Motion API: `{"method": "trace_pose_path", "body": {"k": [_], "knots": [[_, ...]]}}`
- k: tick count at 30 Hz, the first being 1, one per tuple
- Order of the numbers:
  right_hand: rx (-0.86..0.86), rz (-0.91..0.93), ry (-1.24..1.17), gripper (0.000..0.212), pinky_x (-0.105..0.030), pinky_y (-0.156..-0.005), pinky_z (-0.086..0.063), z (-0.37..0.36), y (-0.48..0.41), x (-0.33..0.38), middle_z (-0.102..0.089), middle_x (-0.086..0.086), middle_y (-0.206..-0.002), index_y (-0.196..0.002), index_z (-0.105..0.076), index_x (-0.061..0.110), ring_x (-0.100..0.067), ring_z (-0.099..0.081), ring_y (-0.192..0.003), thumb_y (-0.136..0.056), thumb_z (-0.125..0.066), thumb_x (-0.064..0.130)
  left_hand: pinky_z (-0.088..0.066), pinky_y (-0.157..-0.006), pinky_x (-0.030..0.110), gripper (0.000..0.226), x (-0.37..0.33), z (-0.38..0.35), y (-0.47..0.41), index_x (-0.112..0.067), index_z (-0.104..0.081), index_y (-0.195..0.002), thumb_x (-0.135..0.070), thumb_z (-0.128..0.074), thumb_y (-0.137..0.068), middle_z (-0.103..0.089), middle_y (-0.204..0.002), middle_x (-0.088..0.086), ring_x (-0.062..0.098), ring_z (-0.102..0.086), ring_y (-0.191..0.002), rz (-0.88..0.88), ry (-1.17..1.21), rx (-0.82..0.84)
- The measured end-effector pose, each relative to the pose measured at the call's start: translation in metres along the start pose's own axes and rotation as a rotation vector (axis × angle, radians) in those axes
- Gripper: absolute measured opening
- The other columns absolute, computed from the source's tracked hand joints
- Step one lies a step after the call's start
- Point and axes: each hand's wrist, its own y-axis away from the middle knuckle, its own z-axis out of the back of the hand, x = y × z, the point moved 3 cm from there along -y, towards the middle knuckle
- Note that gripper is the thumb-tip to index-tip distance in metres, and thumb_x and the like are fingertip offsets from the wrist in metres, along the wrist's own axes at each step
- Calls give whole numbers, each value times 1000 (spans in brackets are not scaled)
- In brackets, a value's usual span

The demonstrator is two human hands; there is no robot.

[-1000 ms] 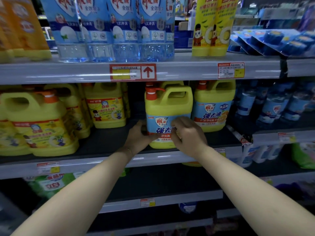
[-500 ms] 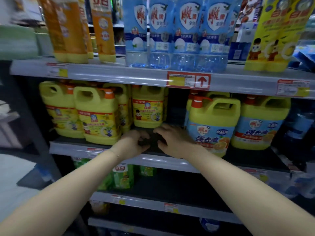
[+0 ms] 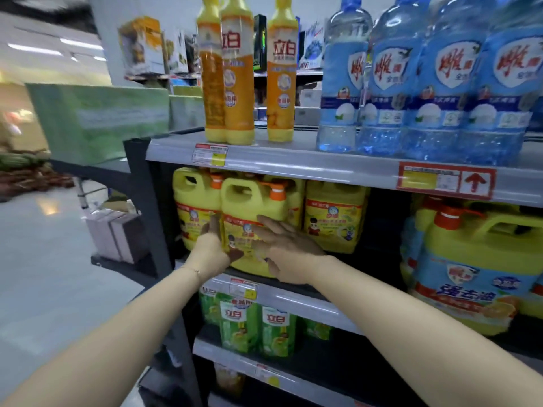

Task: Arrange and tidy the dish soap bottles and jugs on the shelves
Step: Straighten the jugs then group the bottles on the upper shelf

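A yellow jug with an orange pump cap stands at the front left of the middle shelf. My left hand presses its left side and my right hand lies against its right front, so both hands clasp it. More yellow jugs stand beside it: one behind on the left, another to the right. A yellow jug with a blue label and red cap sits at the far right of the same shelf.
The top shelf holds tall orange bottles and clear blue bottles. Green bottles stand on the shelf below. A dark upright post ends the rack on the left, with boxes and open aisle floor beyond.
My view and both hands have shifted left along the middle shelf, off the blue-label jug. The hands now close around the front yellow jug with the orange cap.
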Motion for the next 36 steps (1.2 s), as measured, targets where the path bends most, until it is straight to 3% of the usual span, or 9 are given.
{"method": "trace_pose_path", "body": {"k": [5, 8, 11, 15, 23, 28, 30, 32, 36], "knots": [[72, -54, -26, 47, -33, -118, 0, 2, -2, -17, -7, 7, -160, -138, -47, 23, -8, 6, -146, -92, -50, 19, -51, -90, 38, 103, 0, -4, -8, -22, -5, -152, -22, -77, -78, -40, -143, 12, 30, -51, -121, -35, 71, 125], [137, -90, -51, 44, -36, -119, -3, 10, -1, -13, -10, 10, -160, -139, -47, 26, -7, 2, -146, -95, -48, 23, -51, -84, 28, 80, -7, 7, -10, -18, -25, -145, -19, -73, -82, -54, -123, 2, 21, -59, -105, -50, 74, 174], [170, -148, -58, 40, -44, -111, -32, 32, -9, -1, -38, -1, -149, -134, -50, 25, -22, -28, -140, -95, -47, 30, -53, -67, 22, 29, -17, 32, -9, -18, -55, -107, -24, -71, -84, -63, -94, -7, 8, -60, -76, -121, -47, 208], [-70, 3, 82, 27, -40, -88, -46, 86, -21, 13, -59, 0, -116, -114, -58, 20, -23, -50, -112, -94, -46, 33, -52, -72, 15, 23, -32, 74, -10, -41, -61, -102, -35, -71, -82, -65, -101, -19, -1, -64, -86, -354, -73, 297], [-571, 148, 31, 15, -39, -66, -49, 163, -39, 46, -65, -3, -93, -94, -65, 12, -23, -61, -83, -87, -54, 19, -43, -56, 9, 13, -81, 170, -24, -24, -68, -80, -12, -72, -83, -66, -68, -14, 3, -63, -67, -702, 78, -257], [-1022, -178, -160, 18, -10, -78, -44, 200, -70, 15, -54, 4, -98, -104, -60, 6, -7, -53, -86, -87, -56, 13, -48, -78, 22, 31, -100, 205, -81, -19, -54, -113, -19, -67, -85, -57, -106, -6, 4, -57, -92, -619, 250, -486], [-1009, -376, -273, 29, -7, -81, -39, 209, -89, 0, -48, 7, -104, -116, -52, 11, 0, -47, -87, -88, -60, 17, -42, -99, 35, 54, -104, 206, -112, -16, -43, -131, -25, -69, -84, -50, -125, -1, 15, -48, -116, -493, 208, -370], [-914, -526, -377, 45, -21, -87, -43, 207, -109, -13, -49, 3, -114, -124, -43, 16, -6, -49, -99, -87, -64, 26, -37, -108, 40, 72, -109, 203, -134, -15, -30, -142, -25, -71, -84, -45, -136, 0, 19, -41, -128, -440, 272, -197], [-794, -691, -171, 73, -45, -89, -50, 188, -137, -22, -52, -3, -125, -138, -22, 18, -24, -55, -108, -84, -62, 44, -52, -64, 12, 55, -112, 182, -152, -22, -33, -134, -12, -64, -90, -58, -105, -11, 0, -58, -89, -423, 666, 183]]}}
